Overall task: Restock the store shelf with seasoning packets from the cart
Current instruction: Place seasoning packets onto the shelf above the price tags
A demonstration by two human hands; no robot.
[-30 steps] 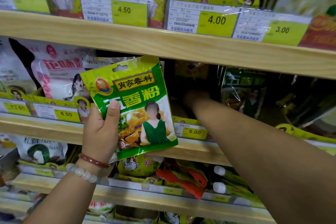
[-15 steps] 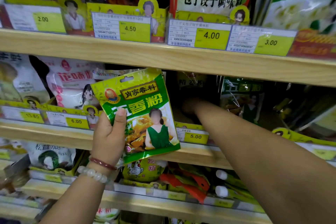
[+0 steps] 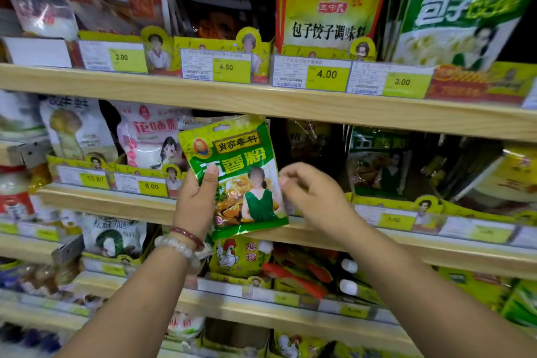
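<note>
Head view, one frame. Two hands in view, one packet in hand.

Left hand (image 3: pixel 197 200): clamped on one green-and-yellow seasoning packet (image 3: pixel 241 174), thumb pressed on the front face, fingers hidden behind. Packet held upright with a slight tilt, in front of the middle shelf (image 3: pixel 290 229), its lower edge overlapping the shelf's front lip. Wrist carries two bracelets: one dark red bracelet (image 3: pixel 189 235), one pale bead bracelet (image 3: pixel 177 247).

Right hand (image 3: pixel 313 192): just beside the packet's right edge, fingers loosely curled, holding nothing. Contact with the packet cannot be determined.

Shelf boards counted: four wooden levels visible, the upper shelf (image 3: pixel 261 102) above the packet, the middle one behind it, two lower.

Stock on the middle level: one matching green packet (image 3: pixel 380 166) stands further right in a dark slot, well apart from the held one. One pink-and-white bag (image 3: pixel 148 136) stands to the left.

Price tags on the upper shelf, four readable: 2.00 (image 3: pixel 122 57), 4.50 (image 3: pixel 226 67), 4.00 (image 3: pixel 327 74), 3.00 (image 3: pixel 402 82). On the middle level, one tag reads 6.00 (image 3: pixel 151 186); others blurred.

Below: one yellow chicken-print packet (image 3: pixel 235 256).
</note>
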